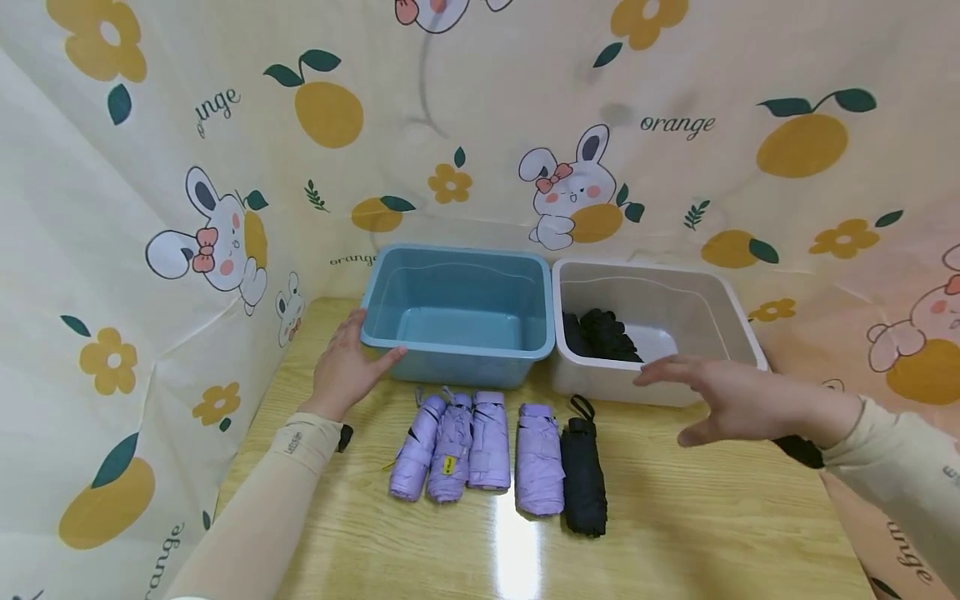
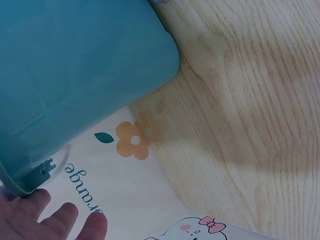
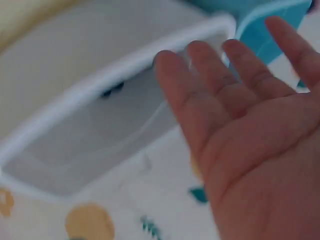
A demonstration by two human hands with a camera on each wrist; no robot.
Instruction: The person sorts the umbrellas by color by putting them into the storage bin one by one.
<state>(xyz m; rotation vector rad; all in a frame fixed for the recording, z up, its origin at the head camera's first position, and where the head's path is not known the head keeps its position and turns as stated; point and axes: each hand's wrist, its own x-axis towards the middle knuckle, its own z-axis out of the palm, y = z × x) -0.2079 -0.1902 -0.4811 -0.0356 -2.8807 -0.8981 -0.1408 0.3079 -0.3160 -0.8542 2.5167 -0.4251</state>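
Observation:
At the front left corner of the blue bin [image 1: 453, 357], my left hand [image 1: 347, 367] touches the rim, its thumb and fingers spread; the left wrist view shows its fingertips [image 2: 37, 200] against the rim. My right hand [image 1: 720, 396] hovers beside the front rim of the off-white bin [image 1: 637, 379], fingers extended and holding nothing. Black folded things [image 1: 600, 335] lie at the left inside that bin. In front of the bins lie several folded lilac umbrellas [image 1: 489, 442] in a row, with one black folded umbrella [image 1: 583, 475] at the row's right end.
The two bins stand side by side at the back of the wooden table [image 1: 675, 517]. A patterned cloth [image 1: 480, 125] with oranges and rabbits rises behind the table and along both sides.

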